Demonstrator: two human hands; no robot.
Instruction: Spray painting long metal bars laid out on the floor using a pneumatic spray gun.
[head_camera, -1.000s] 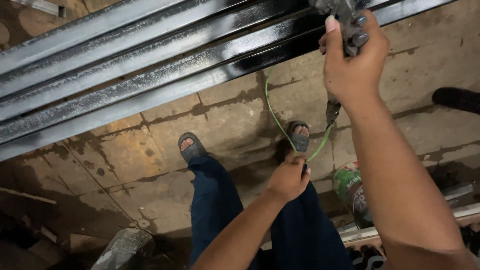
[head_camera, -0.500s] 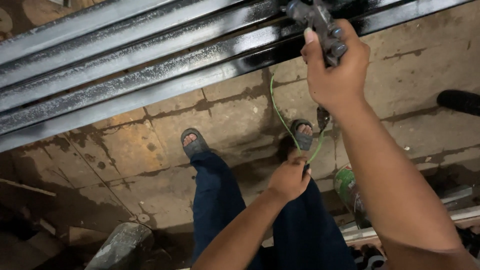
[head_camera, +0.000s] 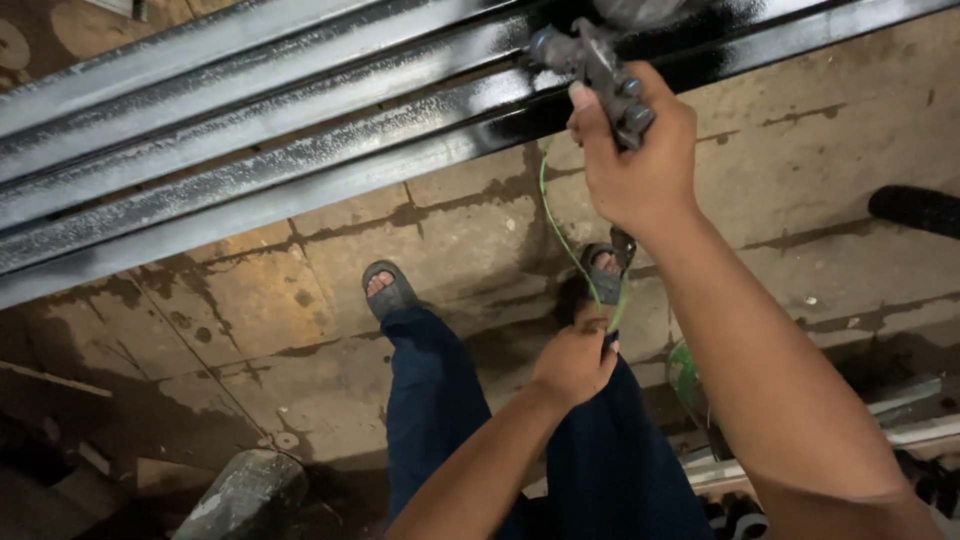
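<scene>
The right hand (head_camera: 640, 165) with the spray gun (head_camera: 595, 65) has slid along the black metal bars (head_camera: 300, 150) toward nine o'clock, from the top right corner to nearer the top middle. The wet black sheen reaches farther left with it. The green hose (head_camera: 555, 225) now hangs straighter, its loop narrower.
</scene>
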